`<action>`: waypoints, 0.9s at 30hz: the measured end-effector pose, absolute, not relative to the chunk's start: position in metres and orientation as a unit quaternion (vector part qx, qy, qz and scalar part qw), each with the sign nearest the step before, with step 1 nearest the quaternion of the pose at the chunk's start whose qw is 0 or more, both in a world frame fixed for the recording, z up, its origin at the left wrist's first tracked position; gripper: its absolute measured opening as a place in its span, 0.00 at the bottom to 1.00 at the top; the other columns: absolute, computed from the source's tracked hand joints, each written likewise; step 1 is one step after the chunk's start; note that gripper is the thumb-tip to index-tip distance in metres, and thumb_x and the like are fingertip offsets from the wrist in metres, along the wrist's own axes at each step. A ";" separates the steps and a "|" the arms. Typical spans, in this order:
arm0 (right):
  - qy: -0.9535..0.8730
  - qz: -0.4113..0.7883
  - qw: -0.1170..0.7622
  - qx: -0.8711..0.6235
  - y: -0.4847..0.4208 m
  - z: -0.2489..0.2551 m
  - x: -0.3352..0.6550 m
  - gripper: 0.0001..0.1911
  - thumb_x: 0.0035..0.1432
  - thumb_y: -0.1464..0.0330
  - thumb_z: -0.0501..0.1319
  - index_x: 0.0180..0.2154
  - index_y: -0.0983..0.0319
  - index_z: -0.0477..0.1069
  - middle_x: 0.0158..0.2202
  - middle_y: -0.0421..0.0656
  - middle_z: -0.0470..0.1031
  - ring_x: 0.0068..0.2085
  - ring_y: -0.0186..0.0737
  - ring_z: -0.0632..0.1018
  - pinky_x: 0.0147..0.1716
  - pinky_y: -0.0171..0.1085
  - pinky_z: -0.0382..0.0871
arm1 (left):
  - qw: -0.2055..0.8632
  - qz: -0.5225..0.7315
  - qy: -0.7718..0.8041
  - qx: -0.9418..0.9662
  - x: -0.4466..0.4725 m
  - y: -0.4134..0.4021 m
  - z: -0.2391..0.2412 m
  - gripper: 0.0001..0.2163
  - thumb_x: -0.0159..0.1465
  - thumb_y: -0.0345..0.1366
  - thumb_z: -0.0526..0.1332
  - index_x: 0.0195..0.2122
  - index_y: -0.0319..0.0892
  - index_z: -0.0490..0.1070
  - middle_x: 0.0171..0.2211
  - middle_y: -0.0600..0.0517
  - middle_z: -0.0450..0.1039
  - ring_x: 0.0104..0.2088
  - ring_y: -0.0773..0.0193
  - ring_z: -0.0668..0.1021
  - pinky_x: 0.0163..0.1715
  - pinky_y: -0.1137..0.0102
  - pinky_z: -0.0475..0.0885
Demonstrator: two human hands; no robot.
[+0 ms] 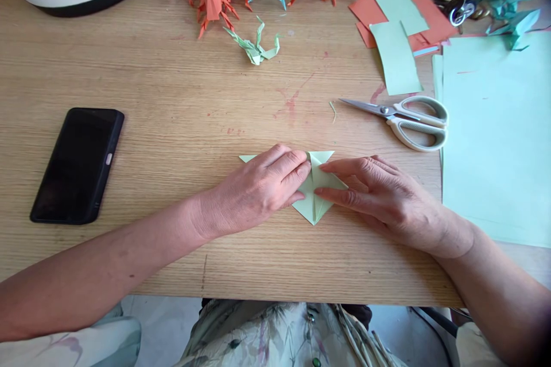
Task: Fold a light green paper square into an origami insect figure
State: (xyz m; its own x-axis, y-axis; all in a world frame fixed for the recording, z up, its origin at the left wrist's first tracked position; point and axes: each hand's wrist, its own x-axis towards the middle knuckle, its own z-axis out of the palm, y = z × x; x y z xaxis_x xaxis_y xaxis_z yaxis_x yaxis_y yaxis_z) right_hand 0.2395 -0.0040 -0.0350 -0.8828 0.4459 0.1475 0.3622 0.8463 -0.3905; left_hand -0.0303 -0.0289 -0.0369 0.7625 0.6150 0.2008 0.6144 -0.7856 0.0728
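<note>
Head view: The folded green paper (318, 179) lies at the centre of the frame, one point directed toward the bottom edge. Your left hand (267, 183) covers its left portion with fingers bunched; you cannot tell whether they pinch it. Your right hand (387, 200), thumb and forefinger parted, rests both tips on the right portion. Scissors (398, 112) lie right of centre, handles reaching the large green sheets (495, 143). A phone (77, 166) lies at left; a green figure (257, 53) sits at upper centre.
</note>
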 end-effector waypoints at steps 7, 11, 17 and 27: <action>-0.962 0.156 0.121 -0.189 -0.003 -0.036 0.239 0.20 0.70 0.73 0.51 0.59 0.59 0.70 0.59 0.54 0.69 0.55 0.50 0.74 0.50 0.49 0.69 | -0.055 0.134 0.310 0.940 -0.031 -0.029 -0.039 0.16 0.72 0.39 0.56 0.52 0.30 0.70 0.48 0.41 0.75 0.47 0.54 0.75 0.50 0.61 0.74; -0.962 0.158 0.120 -0.188 -0.004 -0.036 0.238 0.20 0.70 0.74 0.51 0.59 0.59 0.70 0.60 0.54 0.68 0.55 0.50 0.74 0.50 0.48 0.68 | -0.046 0.127 0.316 0.939 -0.032 -0.030 -0.039 0.22 0.70 0.38 0.60 0.60 0.29 0.65 0.49 0.41 0.75 0.48 0.54 0.75 0.50 0.61 0.75; -0.961 0.161 0.117 -0.190 -0.005 -0.036 0.237 0.20 0.70 0.74 0.51 0.60 0.59 0.70 0.61 0.55 0.68 0.54 0.50 0.74 0.49 0.48 0.68 | -0.033 0.133 0.329 0.934 -0.031 -0.031 -0.038 0.22 0.69 0.37 0.62 0.60 0.30 0.67 0.48 0.43 0.76 0.47 0.55 0.75 0.49 0.62 0.77; -0.959 0.160 0.139 -0.190 -0.005 -0.036 0.234 0.19 0.70 0.75 0.53 0.57 0.61 0.72 0.59 0.55 0.69 0.51 0.47 0.75 0.49 0.47 0.68 | -0.044 0.144 0.314 0.937 -0.032 -0.031 -0.040 0.19 0.71 0.35 0.59 0.60 0.30 0.68 0.57 0.42 0.74 0.49 0.57 0.75 0.50 0.62 0.77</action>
State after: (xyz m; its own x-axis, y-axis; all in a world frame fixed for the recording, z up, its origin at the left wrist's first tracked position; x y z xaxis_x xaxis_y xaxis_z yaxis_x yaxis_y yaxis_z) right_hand 0.2340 -0.0047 -0.0357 -0.8894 0.4081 0.2060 0.3191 0.8769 -0.3595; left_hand -0.0320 -0.0306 -0.0396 0.7610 0.5764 0.2979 0.6018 -0.7986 0.0077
